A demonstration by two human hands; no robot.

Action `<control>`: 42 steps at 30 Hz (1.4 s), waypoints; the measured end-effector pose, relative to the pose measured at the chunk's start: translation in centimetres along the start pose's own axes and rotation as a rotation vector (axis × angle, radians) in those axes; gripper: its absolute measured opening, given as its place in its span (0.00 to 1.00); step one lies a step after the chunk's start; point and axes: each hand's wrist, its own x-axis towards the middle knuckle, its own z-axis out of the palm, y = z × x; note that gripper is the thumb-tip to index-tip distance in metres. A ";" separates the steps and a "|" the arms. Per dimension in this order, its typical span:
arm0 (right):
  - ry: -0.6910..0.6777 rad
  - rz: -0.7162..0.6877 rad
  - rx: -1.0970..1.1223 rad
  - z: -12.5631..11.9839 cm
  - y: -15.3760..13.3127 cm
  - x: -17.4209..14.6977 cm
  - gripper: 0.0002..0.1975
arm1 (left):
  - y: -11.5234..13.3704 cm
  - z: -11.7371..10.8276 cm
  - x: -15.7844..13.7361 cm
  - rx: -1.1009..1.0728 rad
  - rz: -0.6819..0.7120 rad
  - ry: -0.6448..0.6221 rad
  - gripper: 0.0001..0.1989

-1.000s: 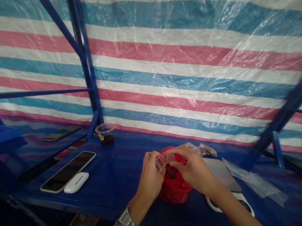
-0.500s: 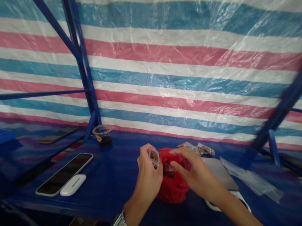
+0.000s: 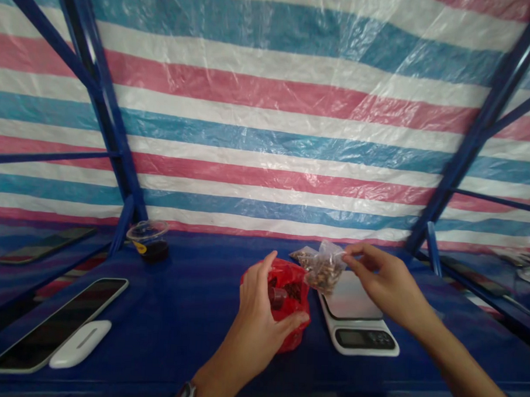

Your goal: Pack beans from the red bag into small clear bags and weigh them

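Observation:
My left hand grips the side of a red plastic bag that stands on the blue table, a small dark cup showing in its open mouth. My right hand pinches the top of a small clear bag of brown pieces and holds it in the air over the near left corner of a white digital scale. Another small clear packet lies behind the red bag.
A clear plastic cup with dark liquid stands at the back left by a blue frame post. A phone and a white oval device lie at the front left. Another phone lies on the far-left surface. A striped tarp closes the back.
My right hand left the red bag, moved right and lifted the small clear bag over the scale. My left hand let go of the small clear cup and now grips the red bag. The view shifted right.

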 end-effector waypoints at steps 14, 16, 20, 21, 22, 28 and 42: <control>0.004 0.218 -0.210 0.3 10.5 -0.6 0.20 | -0.4 -0.7 -0.1 0.128 0.123 -0.053 0.37; 0.061 0.210 -0.216 0.2 10.6 -0.8 0.22 | -0.4 -0.8 -0.1 0.126 0.112 -0.065 0.35; 0.140 0.190 -0.214 -0.3 10.6 -1.4 0.24 | -0.4 -1.2 0.2 0.097 0.091 -0.081 0.27; 0.153 0.185 -0.212 -0.3 10.6 -1.6 0.25 | -0.4 -1.3 0.3 0.081 0.086 -0.088 0.24; 0.162 0.180 -0.208 -0.3 10.5 -1.7 0.25 | -0.3 -1.4 0.4 0.063 0.079 -0.099 0.21; 0.173 0.145 -0.177 0.1 10.1 -2.1 0.23 | 0.2 -1.6 0.6 0.016 0.021 -0.095 0.15; 0.169 0.110 -0.156 0.4 10.2 -2.1 0.21 | 0.4 -1.2 0.7 0.047 0.047 -0.066 0.14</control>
